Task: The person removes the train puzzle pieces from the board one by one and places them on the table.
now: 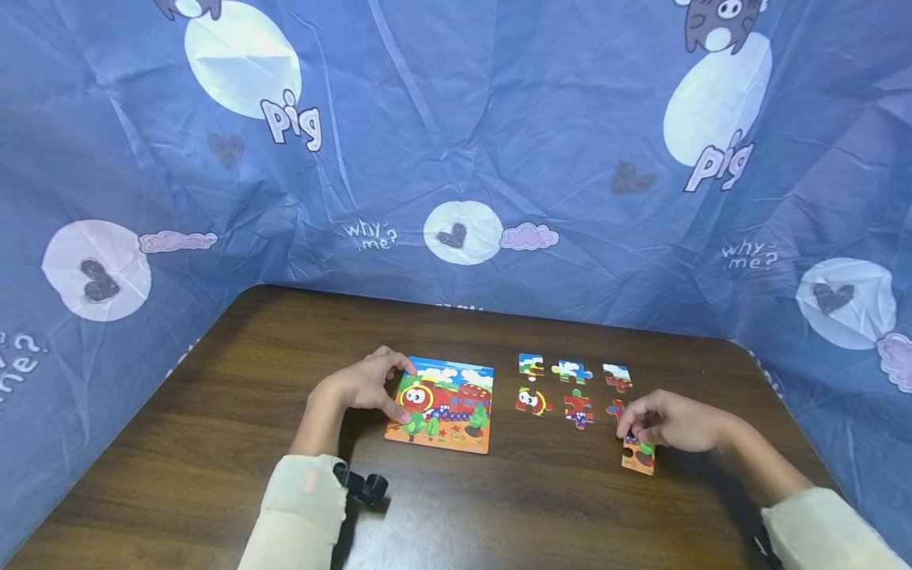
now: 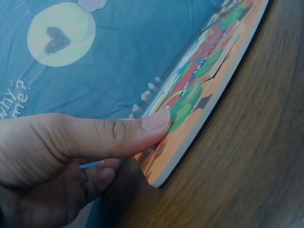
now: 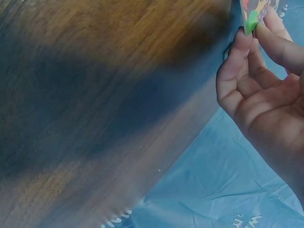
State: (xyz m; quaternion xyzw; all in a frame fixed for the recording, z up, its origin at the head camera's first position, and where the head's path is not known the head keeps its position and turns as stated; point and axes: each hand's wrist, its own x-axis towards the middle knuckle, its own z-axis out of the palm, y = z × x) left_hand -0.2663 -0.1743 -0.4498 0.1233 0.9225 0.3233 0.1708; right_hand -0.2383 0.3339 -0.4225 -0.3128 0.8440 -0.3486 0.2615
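A square puzzle board (image 1: pixel 445 443) with a red train, clouds and green bushes lies on the table. At its left side my left hand (image 1: pixel 366 382) holds the edge, index finger near the top left corner. In the left wrist view the left thumb (image 2: pixel 128 135) rests on the board's printed face (image 2: pixel 183 107); a raised step shows farther along that face. My right hand (image 1: pixel 670 421) pinches a jigsaw piece (image 1: pixel 639 461) with orange and green print at the right. In the right wrist view thumb and fingers grip this piece (image 3: pixel 251 21), partly cut off by the frame's top.
Loose jigsaw pieces lie in rows between the hands, among them a red face piece (image 1: pixel 530 401), a red piece (image 1: pixel 579 408) and a cloud piece (image 1: pixel 571 372). Another piece (image 1: pixel 616 408) sits right beside the right fingers. A blue printed cloth (image 1: pixel 456 174) hangs around the brown table (image 1: pixel 456 507).
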